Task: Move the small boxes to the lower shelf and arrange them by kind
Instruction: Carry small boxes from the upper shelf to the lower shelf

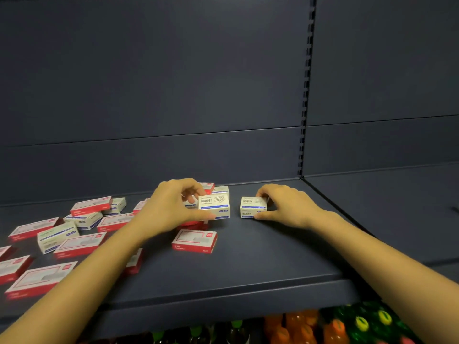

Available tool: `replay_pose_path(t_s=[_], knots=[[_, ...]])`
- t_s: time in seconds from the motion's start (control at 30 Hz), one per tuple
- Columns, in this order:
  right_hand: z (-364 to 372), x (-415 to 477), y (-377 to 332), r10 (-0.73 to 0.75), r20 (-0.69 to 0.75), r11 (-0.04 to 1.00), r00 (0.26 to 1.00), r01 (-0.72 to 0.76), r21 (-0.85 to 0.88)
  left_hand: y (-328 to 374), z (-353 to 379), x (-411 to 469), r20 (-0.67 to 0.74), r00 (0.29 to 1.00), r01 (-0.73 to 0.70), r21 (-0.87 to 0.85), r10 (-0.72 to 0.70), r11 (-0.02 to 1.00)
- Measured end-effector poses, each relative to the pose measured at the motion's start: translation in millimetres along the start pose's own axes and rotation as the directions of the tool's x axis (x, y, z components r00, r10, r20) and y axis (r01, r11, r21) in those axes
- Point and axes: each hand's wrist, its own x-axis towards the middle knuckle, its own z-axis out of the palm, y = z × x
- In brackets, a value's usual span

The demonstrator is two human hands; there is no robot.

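Note:
My left hand [171,207] grips a white box with blue print [215,206], held just above a red box near the middle of the dark shelf [260,256]. My right hand [288,207] holds a second white and blue box [253,207] that rests on the shelf to the right. Another white box [221,189] stands behind the first. A red and white box [194,240] lies flat in front of my left hand. Several more red boxes [80,244] and white and blue boxes [57,235] lie scattered on the left half of the shelf.
The shelf's back panel [173,95] is bare dark metal, with a slotted upright [306,95] at the right. A neighbouring shelf [397,207] joins on the right. Below the front edge stand bottles with orange and green drinks [335,326].

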Motion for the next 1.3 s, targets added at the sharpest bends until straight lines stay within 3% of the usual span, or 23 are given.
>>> replay_pose_path(t_s=[0.47, 0.73, 1.0, 1.3], knots=[[-81.2, -131.5, 99.3, 0.286, -0.18, 0.958, 0.941, -0.275, 0.087, 104.2, 87.8, 60.8, 0.079, 0.961, -0.244, -0.206, 0.264, 0.948], [-134.5, -195.7, 195.6, 0.341, -0.248, 0.937, 0.907, -0.308, 0.164, 195.7, 157.3, 81.9, 0.104, 0.937, -0.3, -0.251, 0.334, 0.92], [-173.1, -217.3, 292.1, 0.236, -0.19, 0.961, 0.953, -0.2, 0.19, 272.8, 221.4, 91.7, 0.109, 0.966, -0.204, -0.232, 0.234, 0.951], [-164.2, -204.6, 347.9, 0.099, -0.086, 0.962, 0.991, -0.073, 0.262, 306.2, 265.2, 83.3, 0.168, 0.984, -0.018, -0.22, 0.056, 0.975]])
